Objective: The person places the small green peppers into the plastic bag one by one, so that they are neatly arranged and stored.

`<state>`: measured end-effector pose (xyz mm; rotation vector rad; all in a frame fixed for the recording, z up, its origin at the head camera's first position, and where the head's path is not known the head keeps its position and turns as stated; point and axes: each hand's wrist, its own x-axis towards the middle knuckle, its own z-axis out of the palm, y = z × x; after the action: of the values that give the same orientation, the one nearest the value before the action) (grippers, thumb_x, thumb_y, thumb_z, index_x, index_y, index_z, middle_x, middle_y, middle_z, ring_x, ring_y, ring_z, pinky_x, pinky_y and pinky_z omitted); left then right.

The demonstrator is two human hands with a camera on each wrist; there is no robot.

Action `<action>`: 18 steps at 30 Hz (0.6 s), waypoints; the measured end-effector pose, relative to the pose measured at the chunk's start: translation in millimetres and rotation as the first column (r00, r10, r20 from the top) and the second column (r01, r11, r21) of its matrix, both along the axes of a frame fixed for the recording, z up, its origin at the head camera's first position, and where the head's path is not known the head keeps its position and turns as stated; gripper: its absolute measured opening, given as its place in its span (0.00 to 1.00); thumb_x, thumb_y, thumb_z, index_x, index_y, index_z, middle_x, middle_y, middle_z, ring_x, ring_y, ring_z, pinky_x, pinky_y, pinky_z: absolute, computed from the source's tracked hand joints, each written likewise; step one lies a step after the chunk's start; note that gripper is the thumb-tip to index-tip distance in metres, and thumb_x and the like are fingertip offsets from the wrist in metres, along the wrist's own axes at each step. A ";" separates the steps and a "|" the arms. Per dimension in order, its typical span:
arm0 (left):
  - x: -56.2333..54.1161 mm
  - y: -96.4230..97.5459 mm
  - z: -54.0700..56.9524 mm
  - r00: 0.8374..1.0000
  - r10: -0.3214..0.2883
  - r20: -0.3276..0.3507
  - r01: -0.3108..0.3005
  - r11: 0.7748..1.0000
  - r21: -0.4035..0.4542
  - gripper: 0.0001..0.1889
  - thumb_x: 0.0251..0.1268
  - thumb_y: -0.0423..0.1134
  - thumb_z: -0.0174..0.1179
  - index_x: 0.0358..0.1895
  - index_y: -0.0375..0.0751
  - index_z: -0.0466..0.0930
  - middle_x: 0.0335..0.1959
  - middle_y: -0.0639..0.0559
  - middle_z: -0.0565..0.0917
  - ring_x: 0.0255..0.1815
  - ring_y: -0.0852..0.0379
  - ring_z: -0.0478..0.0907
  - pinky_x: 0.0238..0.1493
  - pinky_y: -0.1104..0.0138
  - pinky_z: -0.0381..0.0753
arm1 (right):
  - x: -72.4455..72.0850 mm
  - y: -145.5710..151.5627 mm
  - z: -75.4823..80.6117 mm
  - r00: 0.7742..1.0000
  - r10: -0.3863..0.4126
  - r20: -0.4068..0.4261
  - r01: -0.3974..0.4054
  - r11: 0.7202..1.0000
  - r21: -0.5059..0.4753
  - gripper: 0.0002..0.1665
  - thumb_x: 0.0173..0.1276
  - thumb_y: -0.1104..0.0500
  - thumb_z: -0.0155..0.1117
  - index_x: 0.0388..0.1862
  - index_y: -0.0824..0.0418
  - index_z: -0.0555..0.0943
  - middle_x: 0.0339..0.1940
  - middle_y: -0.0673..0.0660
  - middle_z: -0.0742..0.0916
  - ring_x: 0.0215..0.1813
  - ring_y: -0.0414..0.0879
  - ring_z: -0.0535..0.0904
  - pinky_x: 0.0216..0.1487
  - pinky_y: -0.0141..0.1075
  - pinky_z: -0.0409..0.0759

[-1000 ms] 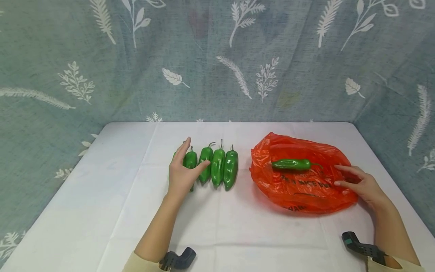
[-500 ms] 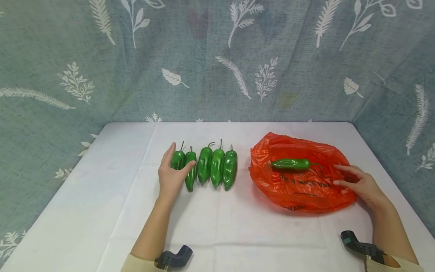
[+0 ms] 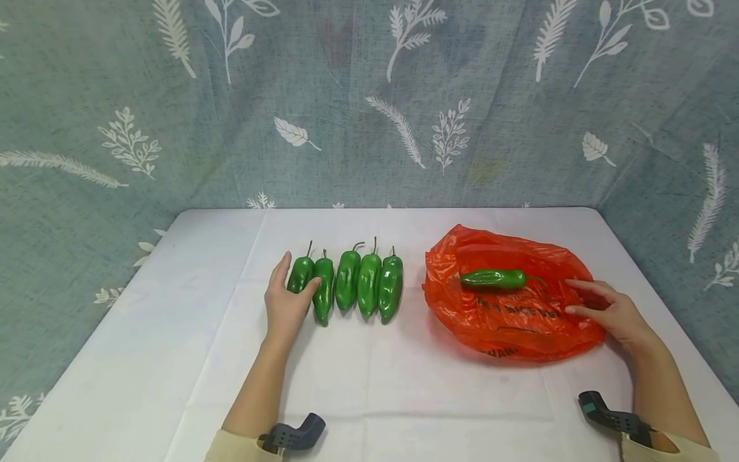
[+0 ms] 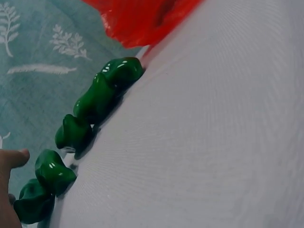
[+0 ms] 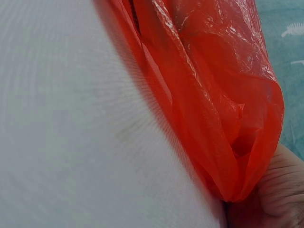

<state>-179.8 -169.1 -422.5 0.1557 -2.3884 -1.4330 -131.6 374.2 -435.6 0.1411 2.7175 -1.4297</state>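
Note:
In the head view, several green peppers lie side by side with their stems pointing away. My left hand [image 3: 287, 301] is at the left end of the row, its fingers and thumb spread around the leftmost pepper [image 3: 301, 274], which it partly hides. The second pepper [image 3: 324, 292] lies just right of the thumb. Another green pepper [image 3: 493, 278] lies sideways on a crumpled red plastic bag [image 3: 519, 343]. My right hand [image 3: 620, 317] rests at the bag's right end, thumb and forefinger apart on the plastic. In the right wrist view, bag folds hide most of that hand.
A white cloth [image 3: 450, 423] covers the table. Behind and beside it hangs a grey-green curtain [image 3: 335, 167] with white leaf prints. Three more peppers, the nearest of them a green pepper [image 3: 348, 282], stand between the left hand and the bag.
My left hand has moved left and toward me, from above the left peppers to around the leftmost one. The right hand and the bag have stayed in place.

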 end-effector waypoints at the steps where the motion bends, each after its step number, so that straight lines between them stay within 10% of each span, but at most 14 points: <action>1: 0.0 -0.9 -0.9 1.000 0.002 0.002 -0.002 1.000 -0.019 0.41 0.55 0.38 0.68 0.72 0.40 0.58 0.72 0.42 0.61 0.74 0.45 0.53 0.73 0.56 0.52 | 0.3 0.2 0.0 1.000 0.001 0.000 -0.001 1.000 -0.001 0.38 0.63 0.47 0.65 0.70 0.54 0.67 0.61 0.56 0.67 0.57 0.49 0.61 0.40 0.21 0.78; 18: -3.0 -13.2 -14.8 0.993 -0.009 0.121 0.022 0.994 -0.108 0.37 0.61 0.35 0.60 0.73 0.36 0.54 0.71 0.37 0.60 0.72 0.41 0.56 0.71 0.52 0.55 | 1.5 -1.5 -0.6 1.000 -0.007 0.006 0.007 1.000 -0.015 0.38 0.63 0.48 0.65 0.70 0.55 0.67 0.61 0.57 0.67 0.60 0.56 0.60 0.40 0.20 0.77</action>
<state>-182.8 -182.3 -437.3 0.2015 -2.5636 -1.3299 -130.2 372.6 -436.1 0.1540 2.7032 -1.4485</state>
